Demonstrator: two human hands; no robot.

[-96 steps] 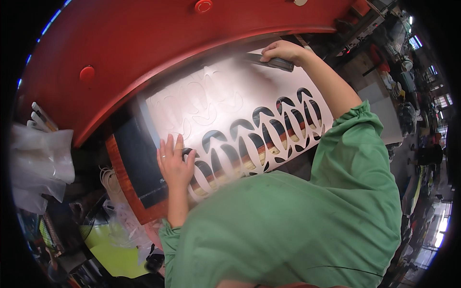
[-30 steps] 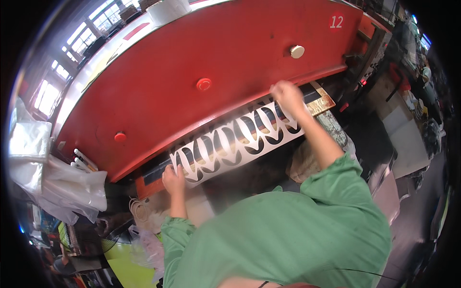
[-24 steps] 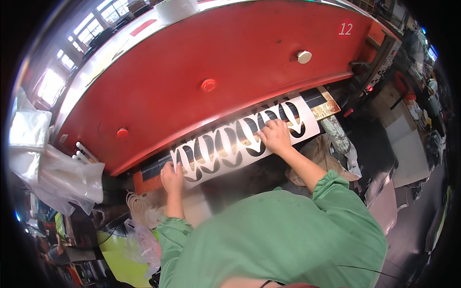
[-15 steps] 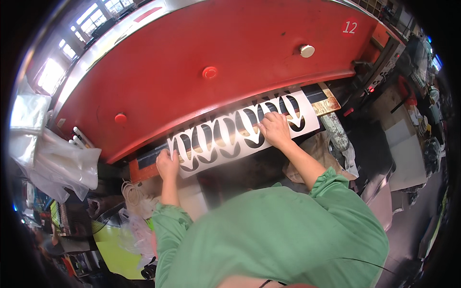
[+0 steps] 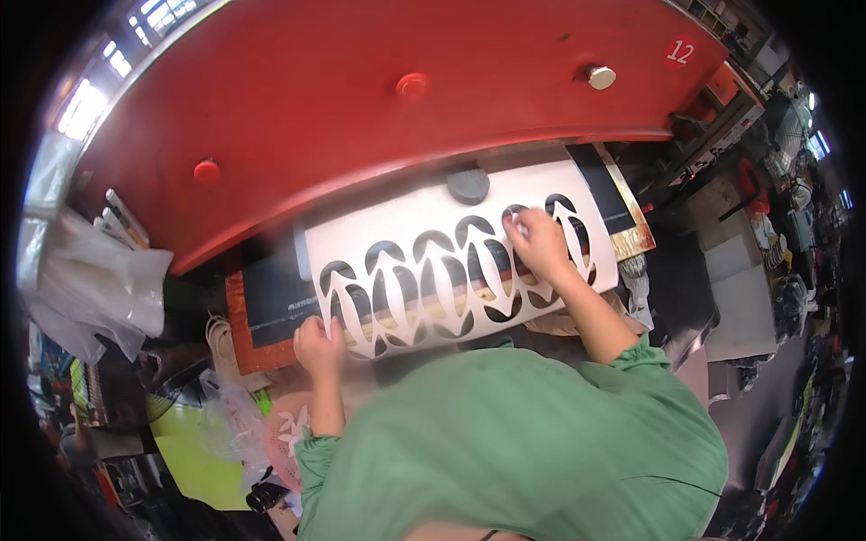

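Note:
A white sheet (image 5: pixel 397 215) with a row of crescent-shaped cut-outs lies under the front of a red machine, its near edge hanging toward me. My left hand (image 5: pixel 319 347) is closed on the sheet's near left edge, thumb and fingers pinching it. Over the right part of the cut-outs, my right hand (image 5: pixel 541 245) has its fingers curled together on a strip of the sheet. Dark surface shows through many holes. Beneath lies a dark board (image 5: pixel 266 298) on an orange-brown base (image 5: pixel 239 338). A dark grey round piece (image 5: pixel 469 186) sits near the machine's lower edge.
The red machine (image 5: pixel 343 126) spans the far side, with red knobs (image 5: pixel 412 86) and a pale knob (image 5: pixel 601 77). Clear plastic bags (image 5: pixel 99 288) hang at left. A pink basket (image 5: pixel 281 442) holding white scraps stands at lower left, near a yellow-green panel (image 5: pixel 194 451).
The sheet has come out toward me from under the red machine, uncovering a plain white area behind the cut-outs. Both hands stay on it. The view has shifted slightly.

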